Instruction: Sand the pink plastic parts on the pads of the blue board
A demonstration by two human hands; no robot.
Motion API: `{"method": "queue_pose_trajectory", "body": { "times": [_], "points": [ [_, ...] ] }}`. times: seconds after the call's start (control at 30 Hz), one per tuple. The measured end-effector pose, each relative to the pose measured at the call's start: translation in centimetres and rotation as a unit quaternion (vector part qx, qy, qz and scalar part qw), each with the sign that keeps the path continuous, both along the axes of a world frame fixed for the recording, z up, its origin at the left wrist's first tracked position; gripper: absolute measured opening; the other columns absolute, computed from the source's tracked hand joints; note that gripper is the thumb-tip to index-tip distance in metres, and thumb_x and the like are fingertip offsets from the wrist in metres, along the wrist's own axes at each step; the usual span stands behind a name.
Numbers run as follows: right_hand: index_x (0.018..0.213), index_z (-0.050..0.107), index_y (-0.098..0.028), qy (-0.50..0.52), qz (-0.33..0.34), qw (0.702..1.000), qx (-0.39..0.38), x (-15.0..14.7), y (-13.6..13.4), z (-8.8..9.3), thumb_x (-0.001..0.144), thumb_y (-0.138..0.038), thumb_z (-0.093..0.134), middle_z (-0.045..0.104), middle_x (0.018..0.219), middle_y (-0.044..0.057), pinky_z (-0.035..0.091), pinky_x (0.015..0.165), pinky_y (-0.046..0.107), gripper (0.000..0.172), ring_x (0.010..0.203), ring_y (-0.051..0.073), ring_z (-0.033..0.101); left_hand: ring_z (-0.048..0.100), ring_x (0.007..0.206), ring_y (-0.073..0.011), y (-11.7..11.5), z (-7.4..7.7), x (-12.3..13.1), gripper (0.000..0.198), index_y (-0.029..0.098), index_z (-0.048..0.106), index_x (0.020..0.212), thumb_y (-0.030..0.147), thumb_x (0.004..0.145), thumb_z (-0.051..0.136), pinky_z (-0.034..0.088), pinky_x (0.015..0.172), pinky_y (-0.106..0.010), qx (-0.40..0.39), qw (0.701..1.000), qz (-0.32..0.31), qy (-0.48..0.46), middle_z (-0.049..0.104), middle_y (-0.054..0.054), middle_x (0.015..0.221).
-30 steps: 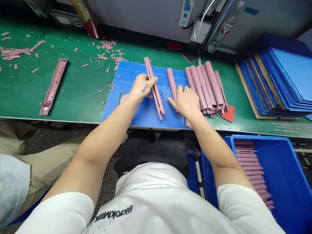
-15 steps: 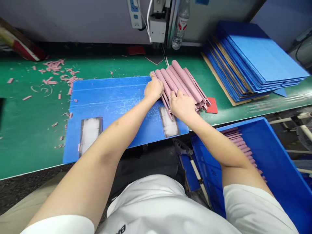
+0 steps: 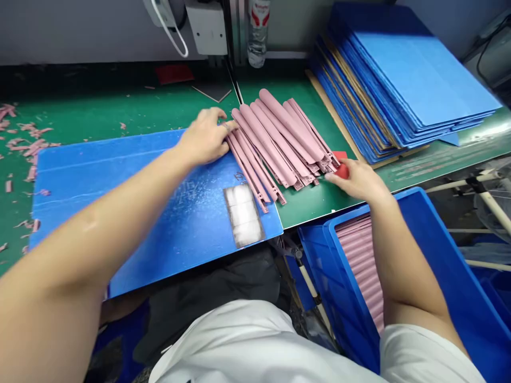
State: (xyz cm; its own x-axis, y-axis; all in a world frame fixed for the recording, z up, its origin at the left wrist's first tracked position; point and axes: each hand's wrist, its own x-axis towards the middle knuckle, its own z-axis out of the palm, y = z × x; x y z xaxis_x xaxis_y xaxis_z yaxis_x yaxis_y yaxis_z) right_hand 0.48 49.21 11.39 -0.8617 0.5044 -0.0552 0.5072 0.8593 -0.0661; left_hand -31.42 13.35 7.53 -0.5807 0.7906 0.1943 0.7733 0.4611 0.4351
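Observation:
Several long pink plastic pieces (image 3: 275, 141) with rounded far ends lie in a slanted, overlapping row, partly on a blue sheet (image 3: 159, 213) and partly on the green bench. My left hand (image 3: 207, 137) is beside their upper left end, fingers apart, fingertips touching the outermost pieces. At the near right end of the row, my right hand (image 3: 361, 181) has its thumb and fingers closed on a small red pad (image 3: 342, 170). Part of the pad is hidden by the fingers. A whitish rectangular patch (image 3: 244, 215) with dark edges is on the blue sheet.
A stack of blue sheets (image 3: 415, 80) stands at the back right. Below the bench edge, a blue bin (image 3: 435, 244) holds more pink pieces (image 3: 363, 260). Pink scraps (image 3: 35, 146) litter the left side. A water bottle (image 3: 257, 37) and a white box (image 3: 206, 26) are at the wall.
My right hand has left the pink pieces and moved right to the red pad. My left hand has loosened and shifted left. The pink pieces are more spread out, and the view has turned right.

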Motion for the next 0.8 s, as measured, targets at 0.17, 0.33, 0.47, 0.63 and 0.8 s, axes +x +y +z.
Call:
{"method": "queue_pose_trajectory", "body": {
  "times": [0.17,0.33,0.47,0.63,0.8],
  "points": [
    [0.143,0.075,-0.014,0.045,-0.063,0.99,-0.118,2.5,0.8,-0.7,0.087,-0.052,0.078,0.078,0.134,0.025,0.059,0.117,0.064,0.068,0.128,0.043,0.074,0.053,0.143,-0.0396,-2.6,0.5,-1.8,0.099,0.016,0.068,0.157,0.096,0.107,0.038,0.037,0.133,-0.07,-0.076,0.994,-0.068,0.025,0.061,-0.02,0.154],
    [0.13,0.073,-0.024,0.261,-0.123,0.863,-0.415,8.5,0.9,1.0,0.089,-0.072,0.054,0.081,0.129,0.018,0.071,0.091,0.055,0.065,0.113,0.035,0.082,0.056,0.13,-0.0359,-4.3,0.6,-1.3,0.121,0.017,0.082,0.12,0.112,0.092,0.013,0.038,0.129,-0.071,-0.053,0.992,-0.102,0.046,0.068,-0.019,0.136],
    [0.129,0.073,-0.027,0.337,-0.088,0.812,-0.468,9.6,-2.3,1.5,0.095,-0.081,0.036,0.08,0.139,0.018,0.073,0.087,0.054,0.074,0.121,0.035,0.081,0.058,0.1,-0.0233,-8.0,2.7,1.0,0.126,0.017,0.08,0.108,0.123,0.076,0.02,0.048,0.118,-0.06,-0.085,0.991,-0.098,-0.019,0.071,-0.012,0.106],
    [0.118,0.076,-0.028,0.394,-0.033,0.809,-0.435,5.7,-9.0,3.2,0.088,-0.05,0.067,0.081,0.11,0.009,0.075,0.087,0.056,0.038,0.102,0.034,0.084,0.06,0.089,-0.0173,-20.5,7.3,8.6,0.114,0.024,0.08,0.123,0.119,0.081,0.034,0.052,0.106,-0.047,-0.085,0.994,0.068,-0.02,0.073,-0.002,0.1],
    [0.156,0.073,-0.027,0.291,0.21,0.882,-0.304,-1.6,-19.4,3.4,0.096,-0.026,0.057,0.078,0.152,0.007,0.056,0.132,0.055,0.062,0.148,0.032,0.072,0.071,0.088,-0.0272,-28.8,7.3,19.9,0.068,0.033,0.083,0.125,0.092,0.095,0.065,0.061,0.095,-0.045,0.032,0.973,0.225,-0.03,0.081,-0.002,0.103]
  ]
}}
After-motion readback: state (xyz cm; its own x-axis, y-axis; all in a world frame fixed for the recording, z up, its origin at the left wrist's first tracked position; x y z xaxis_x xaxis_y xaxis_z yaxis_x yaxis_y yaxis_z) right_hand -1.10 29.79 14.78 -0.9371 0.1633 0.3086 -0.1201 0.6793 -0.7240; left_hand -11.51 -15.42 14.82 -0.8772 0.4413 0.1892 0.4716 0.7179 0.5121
